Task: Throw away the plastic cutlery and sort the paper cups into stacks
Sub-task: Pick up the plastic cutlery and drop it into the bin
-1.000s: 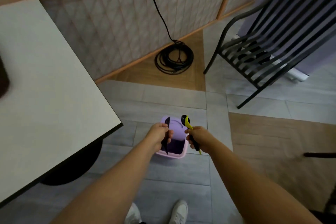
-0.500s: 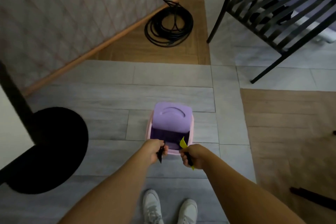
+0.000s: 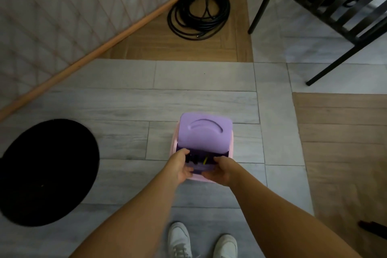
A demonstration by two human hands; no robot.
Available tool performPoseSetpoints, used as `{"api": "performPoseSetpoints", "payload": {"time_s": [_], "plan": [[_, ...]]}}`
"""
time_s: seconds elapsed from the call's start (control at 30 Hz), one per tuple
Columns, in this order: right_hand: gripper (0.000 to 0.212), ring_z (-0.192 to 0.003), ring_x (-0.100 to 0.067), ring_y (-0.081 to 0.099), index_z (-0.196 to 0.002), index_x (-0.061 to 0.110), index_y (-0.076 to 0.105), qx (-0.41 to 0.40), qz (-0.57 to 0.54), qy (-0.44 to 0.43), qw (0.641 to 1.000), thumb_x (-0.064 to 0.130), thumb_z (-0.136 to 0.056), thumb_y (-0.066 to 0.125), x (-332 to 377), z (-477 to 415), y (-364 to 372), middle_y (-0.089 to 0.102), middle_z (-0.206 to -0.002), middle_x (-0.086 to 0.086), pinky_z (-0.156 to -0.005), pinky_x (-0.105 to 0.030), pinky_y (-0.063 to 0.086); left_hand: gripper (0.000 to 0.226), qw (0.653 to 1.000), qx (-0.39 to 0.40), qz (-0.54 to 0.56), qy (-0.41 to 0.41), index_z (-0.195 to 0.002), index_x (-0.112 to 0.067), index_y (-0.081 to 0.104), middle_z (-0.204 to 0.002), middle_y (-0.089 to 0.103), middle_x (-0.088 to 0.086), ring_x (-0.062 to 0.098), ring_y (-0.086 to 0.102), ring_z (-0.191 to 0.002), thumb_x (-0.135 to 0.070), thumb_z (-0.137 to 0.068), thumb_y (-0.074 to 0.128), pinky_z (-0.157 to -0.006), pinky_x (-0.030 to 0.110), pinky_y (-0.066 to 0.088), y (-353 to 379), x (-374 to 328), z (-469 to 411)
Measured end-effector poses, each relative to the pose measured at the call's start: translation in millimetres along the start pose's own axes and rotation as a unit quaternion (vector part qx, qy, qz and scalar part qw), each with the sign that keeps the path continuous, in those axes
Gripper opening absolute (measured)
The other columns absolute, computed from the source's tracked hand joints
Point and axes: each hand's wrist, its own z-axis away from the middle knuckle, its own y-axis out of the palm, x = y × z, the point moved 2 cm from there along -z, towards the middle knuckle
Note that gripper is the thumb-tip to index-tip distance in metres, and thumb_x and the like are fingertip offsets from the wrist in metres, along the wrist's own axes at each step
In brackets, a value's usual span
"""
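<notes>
A small pink bin [image 3: 230,148] with a purple swing lid [image 3: 206,132] stands on the floor in front of my feet. Both my hands hover over its open front slot. My left hand [image 3: 181,165] has its thumb and fingers spread apart, and black plastic cutlery [image 3: 192,158] shows just beside it inside the opening. My right hand [image 3: 219,170] is loosely relaxed, and a yellow plastic piece [image 3: 205,160] lies in the dark opening a little apart from its fingers. No paper cups are in view.
A round black table base [image 3: 46,172] sits on the floor to the left. A coiled black cable [image 3: 199,12] lies by the wall, and a black slatted chair [image 3: 335,6] stands at the upper right. My white shoes [image 3: 180,241] are below.
My hands have moved forward over the bin's slot and let go of the black and yellow cutlery, which now sits inside the opening. My view has tilted further down.
</notes>
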Motion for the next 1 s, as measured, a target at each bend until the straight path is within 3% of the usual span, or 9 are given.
{"api": "performPoseSetpoints", "payload": {"time_s": [0.07,0.13,0.2,0.23,0.33,0.53,0.73,0.83,1.0], "plan": [[0.026,-0.077,-0.031,0.051,-0.095,-0.005,0.052,-0.037,0.041,-0.016,0.998,0.0,-0.099,0.027,4.1,2.6,-5.5,0.052,-0.085,-0.016,-0.111,-0.042,0.03,0.038,1.0,-0.023,0.005,0.002,-0.132,-0.011,0.044,-0.137,0.043,0.02,0.033,0.053,-0.098,-0.021,-0.095,0.04,-0.106,0.048,0.029,-1.5,-2.2,3.4],[0.022,-0.085,-0.041,0.054,-0.103,-0.001,0.052,-0.046,0.091,-0.026,0.994,0.003,-0.099,0.03,5.9,9.5,-8.4,0.057,-0.096,-0.027,-0.111,-0.043,0.032,0.043,0.999,-0.038,0.008,0.011,-0.139,-0.008,0.038,-0.145,0.035,0.021,0.035,0.045,-0.125,-0.019,-0.097,0.038,-0.109,0.049,0.025,-2.1,-6.4,12.8],[0.025,-0.104,-0.043,0.056,-0.114,0.0,0.05,-0.047,0.144,-0.024,0.988,0.011,-0.1,0.034,8.6,22.3,-7.5,0.059,-0.111,-0.029,-0.094,-0.043,0.045,0.044,0.999,-0.046,0.007,0.026,-0.141,-0.005,0.035,-0.146,0.036,0.019,0.032,0.042,-0.13,-0.018,-0.098,0.036,-0.108,0.047,0.027,-1.8,-11.2,25.9],[0.028,-0.096,-0.038,0.059,-0.121,0.001,0.049,-0.045,0.165,-0.028,0.985,0.013,-0.099,0.035,10.4,28.1,-7.4,0.06,-0.102,-0.024,-0.081,-0.041,0.048,0.044,0.998,-0.048,0.006,0.035,-0.141,-0.004,0.034,-0.145,0.038,0.017,0.031,0.042,-0.131,-0.017,-0.099,0.035,-0.108,0.045,0.029,-1.4,-14.0,33.7],[0.018,-0.067,-0.024,0.052,-0.108,0.004,0.05,-0.04,0.197,-0.035,0.979,0.013,-0.098,0.038,16.3,52.1,-4.3,0.054,-0.079,-0.014,-0.059,-0.033,0.043,0.04,0.997,-0.044,-0.003,0.063,-0.137,-0.005,0.041,-0.131,0.05,0.014,0.027,0.049,-0.119,-0.015,-0.098,0.035,-0.099,0.04,0.034,0.3,-23.1,58.2],[0.02,-0.052,-0.017,0.037,-0.075,0.005,0.046,-0.034,0.268,-0.06,0.961,0.007,-0.095,0.042,28.5,114.5,14.4,0.047,-0.064,-0.01,-0.049,-0.023,0.028,0.016,0.985,-0.059,-0.033,0.16,-0.099,-0.017,0.054,-0.078,0.052,0.003,0.015,0.05,-0.066,-0.009,-0.092,0.041,-0.061,0.025,0.037,11.3,-49.0,132.5],[0.022,-0.052,-0.017,0.04,-0.076,0.007,0.052,-0.031,0.398,-0.133,0.907,0.018,-0.095,0.048,41.6,188.1,45.5,0.054,-0.07,-0.009,-0.048,-0.025,0.03,0.024,0.944,-0.038,-0.077,0.318,-0.081,-0.022,0.054,-0.078,0.056,0.0,0.012,0.052,-0.061,-0.003,-0.091,0.044,-0.052,0.021,0.037,26.3,-82.6,230.4],[0.011,-0.051,-0.016,0.039,-0.092,0.011,0.055,0.001,0.417,-0.178,0.891,0.021,-0.094,0.05,45.3,235.9,65.3,0.056,-0.071,-0.009,-0.047,-0.024,0.028,0.023,0.917,-0.013,-0.088,0.39,-0.082,-0.026,0.056,-0.081,0.056,-0.001,0.011,0.054,-0.065,-0.006,-0.092,0.049,-0.054,0.019,0.04,25.3,-97.9,286.2],[0.019,-0.05,-0.014,0.039,-0.104,0.006,0.058,0.06,0.448,-0.272,0.85,0.021,-0.096,0.049,42.7,315.1,102.3,0.055,-0.071,-0.009,-0.047,-0.024,0.029,0.021,0.876,-0.007,-0.066,0.477,-0.086,-0.027,0.059,-0.087,0.06,0.0,0.009,0.054,-0.067,-0.008,-0.092,0.05,-0.056,0.019,0.042,0.2,-112.5,372.7]]}}
